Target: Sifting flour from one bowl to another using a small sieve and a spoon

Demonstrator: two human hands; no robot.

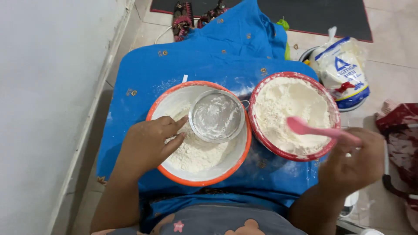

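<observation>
Tiled floor, blue cloth [143, 74] spread at frame centre, pale wall along the left edge; two flour bowls side by side.

Left hand [148, 146], lower left of centre: fingers curled around the rim of a round metal sieve [216, 116], held over the orange-rimmed white bowl [204, 176], which holds a low heap of flour. Right hand [350, 163], lower right: clenched on the handle of a pink spoon [307, 129], whose head rests over the heaped flour in the red-rimmed bowl [260, 91]. Flour bag [344, 72], upper right, stands in a separate dish. Risk, as judged: the red-rimmed bowl is filled near its rim, so a loaded spoon crossing the gap between bowls may scatter flour on the already dusted cloth; a tilted sieve could shed flour outside its bowl.
</observation>
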